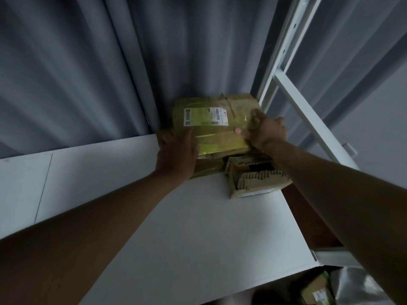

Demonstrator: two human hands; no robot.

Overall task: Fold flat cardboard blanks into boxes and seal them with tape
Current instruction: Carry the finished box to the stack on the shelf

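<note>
On the white desk (pixel 198 227), against the curtain, the taped box (pixel 217 119) sits atop another box, long axis running left to right. Left hand (pixel 176 155) and right hand (pixel 264 130) grip opposite ends, fingers wrapped round its edges.

Both arms stretched forward; left hand (pixel 178 150) and right hand (pixel 263 130) grip opposite sides of one load, fingers curled.

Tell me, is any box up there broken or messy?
Yes. The small box at the right edge of the white shelf looks torn: its top is ripped open with jagged cardboard edges and a dark hole showing. The taped parcel, held by the left hand and right hand, looks crinkled but closed.
</note>
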